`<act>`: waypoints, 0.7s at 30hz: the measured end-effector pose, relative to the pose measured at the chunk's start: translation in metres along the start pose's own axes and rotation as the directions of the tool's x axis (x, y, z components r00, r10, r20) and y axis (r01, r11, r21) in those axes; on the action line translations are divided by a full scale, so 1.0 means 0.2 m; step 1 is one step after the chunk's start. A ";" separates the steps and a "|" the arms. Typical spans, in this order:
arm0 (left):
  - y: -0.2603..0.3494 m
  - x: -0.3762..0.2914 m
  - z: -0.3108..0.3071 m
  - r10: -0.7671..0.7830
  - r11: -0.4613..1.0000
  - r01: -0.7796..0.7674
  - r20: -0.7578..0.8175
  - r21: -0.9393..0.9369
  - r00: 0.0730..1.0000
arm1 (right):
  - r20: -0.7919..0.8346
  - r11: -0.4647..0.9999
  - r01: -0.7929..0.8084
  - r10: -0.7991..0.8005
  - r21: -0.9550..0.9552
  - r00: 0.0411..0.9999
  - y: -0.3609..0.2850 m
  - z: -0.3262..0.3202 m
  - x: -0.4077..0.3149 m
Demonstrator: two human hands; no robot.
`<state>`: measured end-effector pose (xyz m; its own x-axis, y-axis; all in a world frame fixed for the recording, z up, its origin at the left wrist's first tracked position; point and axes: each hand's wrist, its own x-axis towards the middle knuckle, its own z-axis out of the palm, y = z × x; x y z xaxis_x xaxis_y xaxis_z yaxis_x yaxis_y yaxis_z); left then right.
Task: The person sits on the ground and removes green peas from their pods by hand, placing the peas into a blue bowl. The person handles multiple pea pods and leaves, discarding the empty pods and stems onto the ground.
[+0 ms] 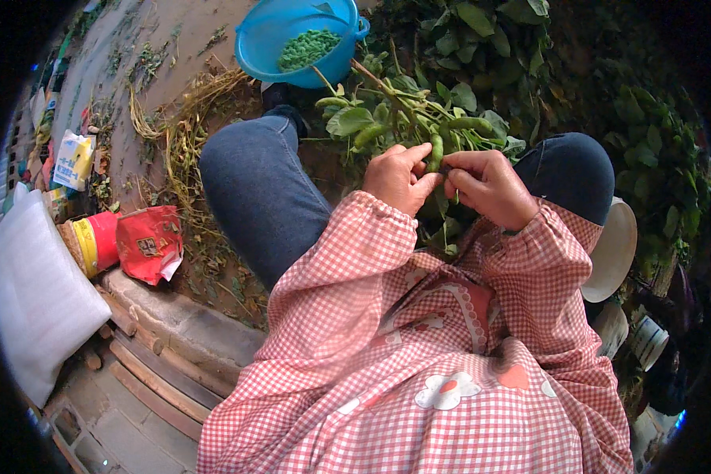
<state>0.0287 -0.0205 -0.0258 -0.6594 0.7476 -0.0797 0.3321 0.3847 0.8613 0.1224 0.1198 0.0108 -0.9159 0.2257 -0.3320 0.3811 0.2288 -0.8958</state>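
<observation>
Between my knees, both hands meet at a plump green bean pod (436,149), likely soybean. My left hand (396,179) pinches it between thumb and fingers from the left. On the other side, the fingertips of my right hand (493,186) close at its lower right edge; the exact contact there is partly hidden. Just beyond the hands lies a cut bean plant (409,106) with leaves and more pods, among them a long pod (471,124) and a shorter pod (370,136). Further ahead, a blue plastic basin (253,41) holds shelled green beans (309,48).
Leafy bean plants (640,142) are heaped along the right. Dried stalks (204,101) litter the ground at left. Nearby are a red packet (149,243), a white foam sheet (44,296) and wooden poles (160,379). A white bucket (613,252) stands beside my right knee.
</observation>
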 end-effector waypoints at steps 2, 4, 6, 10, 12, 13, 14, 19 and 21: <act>0.00 0.00 0.01 0.019 0.998 -0.018 -0.010 0.060 1.000 | -0.037 0.982 0.121 -0.128 -0.147 0.991 0.00 0.01 -0.01; 0.00 0.00 0.01 0.042 0.994 -0.039 -0.029 0.097 0.999 | -0.117 0.949 0.189 -0.223 -0.252 0.968 0.00 0.05 -0.01; 0.00 -0.01 0.02 0.047 0.993 -0.042 -0.041 0.109 0.998 | -0.138 0.912 0.263 -0.318 -0.316 0.938 0.01 0.06 -0.01; -0.01 -0.03 0.01 -0.010 0.998 0.007 -0.061 -0.060 0.998 | -0.069 0.871 0.292 -0.345 -0.395 0.936 0.01 0.05 -0.04; 0.00 -0.06 0.02 0.012 1.000 -0.014 -0.105 -0.021 0.994 | -0.069 0.849 0.339 -0.399 -0.404 0.914 0.01 0.06 -0.07; 0.01 -0.08 0.03 0.018 1.000 -0.019 -0.137 -0.001 0.990 | -0.089 0.832 0.391 -0.458 -0.394 0.884 0.01 0.07 -0.08; 0.02 -0.09 0.04 0.013 0.999 -0.020 -0.182 -0.034 0.983 | -0.099 0.810 0.440 -0.511 -0.387 0.854 0.01 0.08 -0.09; 0.08 -0.13 0.07 0.148 0.973 -0.083 -0.305 0.217 0.941 | -0.060 0.751 0.524 -0.593 -0.401 0.803 0.03 0.09 -0.13; 0.10 -0.14 0.08 0.104 0.970 -0.031 -0.300 0.240 0.948 | -0.072 0.753 0.533 -0.601 -0.385 0.796 0.05 0.09 -0.16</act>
<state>0.0646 -0.0259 -0.0149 -0.7929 0.5867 0.1643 0.5040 0.4801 0.7179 0.1535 0.0971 0.0077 -0.9490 0.1106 0.2953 -0.1529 0.6575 -0.7378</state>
